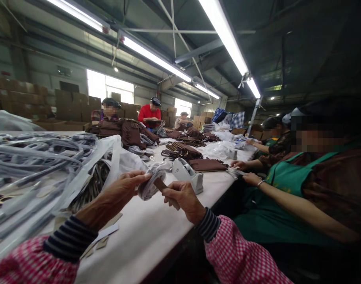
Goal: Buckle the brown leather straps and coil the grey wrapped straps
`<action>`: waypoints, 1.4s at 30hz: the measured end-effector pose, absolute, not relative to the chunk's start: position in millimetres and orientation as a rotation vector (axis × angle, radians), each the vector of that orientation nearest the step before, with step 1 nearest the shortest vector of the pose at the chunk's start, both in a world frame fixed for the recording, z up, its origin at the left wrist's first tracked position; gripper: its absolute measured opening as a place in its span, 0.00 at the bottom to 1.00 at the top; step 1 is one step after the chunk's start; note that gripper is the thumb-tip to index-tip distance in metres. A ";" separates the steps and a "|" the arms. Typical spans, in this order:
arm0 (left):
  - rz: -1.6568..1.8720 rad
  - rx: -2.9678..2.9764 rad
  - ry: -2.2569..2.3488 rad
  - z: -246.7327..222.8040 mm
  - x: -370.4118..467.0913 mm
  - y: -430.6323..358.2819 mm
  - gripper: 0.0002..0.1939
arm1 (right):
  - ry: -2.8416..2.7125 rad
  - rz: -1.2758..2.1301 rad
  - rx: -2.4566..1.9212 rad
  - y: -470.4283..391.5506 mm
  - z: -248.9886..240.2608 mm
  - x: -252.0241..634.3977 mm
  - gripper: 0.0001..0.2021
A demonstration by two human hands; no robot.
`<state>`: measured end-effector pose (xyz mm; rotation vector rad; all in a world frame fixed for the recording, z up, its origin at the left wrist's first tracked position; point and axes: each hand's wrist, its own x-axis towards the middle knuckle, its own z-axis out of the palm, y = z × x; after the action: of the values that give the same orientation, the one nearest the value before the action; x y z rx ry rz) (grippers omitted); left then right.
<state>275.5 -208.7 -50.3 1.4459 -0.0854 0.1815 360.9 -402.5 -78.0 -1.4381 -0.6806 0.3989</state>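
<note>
My left hand (125, 188) is closed on a coiled strap (151, 184) in clear plastic, pinching its upper left side. Close beside it, my right hand (182, 196) pinches a narrow brown strip (165, 192), which slants down to the right with its upper end against the coil. Both hands are above the pale table. Just behind them stands a white tape dispenser (188, 175). To the left, an open clear plastic bag (106, 165) holds more dark straps.
Plastic-wrapped straps (44, 157) heap the table's left side. Brown fabric pieces (208, 165) lie beyond the dispenser. Card pieces (105, 236) lie near my left sleeve. A person in a green apron (289, 177) works at the right edge; others stand farther back.
</note>
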 end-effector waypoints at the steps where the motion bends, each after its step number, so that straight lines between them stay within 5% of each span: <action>1: 0.162 1.471 -0.108 -50.8 274.8 -212.6 0.13 | -0.678 0.400 -1.427 -400.4 -76.0 360.0 0.16; 7: 0.162 1.525 -0.114 -55.1 274.2 -220.2 0.16 | -0.785 0.297 -1.368 -401.6 -83.2 360.3 0.20; 15: 0.199 1.563 0.008 -61.1 275.7 -217.5 0.18 | -1.359 -0.637 -1.697 -429.2 -111.9 358.0 0.15; 21: 0.329 2.027 0.011 -84.9 281.0 -238.1 0.15 | -1.448 -0.797 -1.788 -432.1 -120.0 347.8 0.11; 29: 0.492 2.687 -0.195 -131.6 278.4 -260.1 0.12 | -1.529 -0.532 -1.963 -441.1 -165.4 357.8 0.09; 38: 0.471 2.547 -0.216 -131.5 269.3 -251.3 0.19 | -1.483 -0.220 -2.165 -432.8 -124.9 366.7 0.04; 42: 0.521 2.407 -0.144 -138.2 266.2 -252.0 0.12 | -1.320 0.069 -2.104 -421.0 -106.5 379.8 0.04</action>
<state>266.2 -252.0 -138.2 2.4065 -0.1441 0.5210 379.8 -421.0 -106.5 -2.1039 -1.3205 0.0690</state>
